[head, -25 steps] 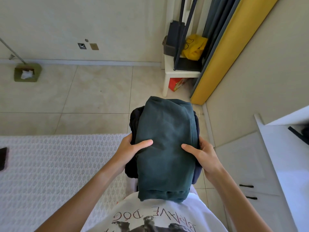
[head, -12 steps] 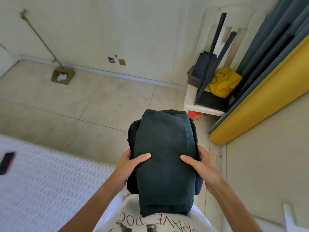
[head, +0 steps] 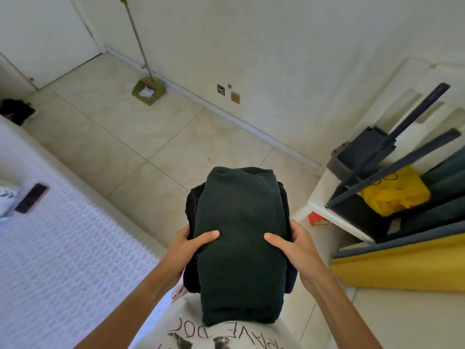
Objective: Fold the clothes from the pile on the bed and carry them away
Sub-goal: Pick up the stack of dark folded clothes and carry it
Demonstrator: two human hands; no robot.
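Note:
I carry a stack of folded clothes (head: 239, 222) against my chest, a dark green garment on top and darker garments under it. My left hand (head: 187, 248) grips the stack's left side, thumb lying across the green top. My right hand (head: 295, 244) grips the right side the same way. The fingers of both hands are hidden under the stack. The bed (head: 50, 260), under a white textured cover, lies at the lower left.
A dark phone (head: 31, 197) lies on the bed at the left. A white chair (head: 324, 205) holding dark boxes and a yellow bag (head: 395, 192) stands at the right, by a yellow-edged curtain (head: 402, 263). A mop (head: 148, 90) leans on the far wall over tiled floor.
The view has swung left: the chair and curtain slid to the right, the mop and a door came into view. Both hands keep the same hold on the stack.

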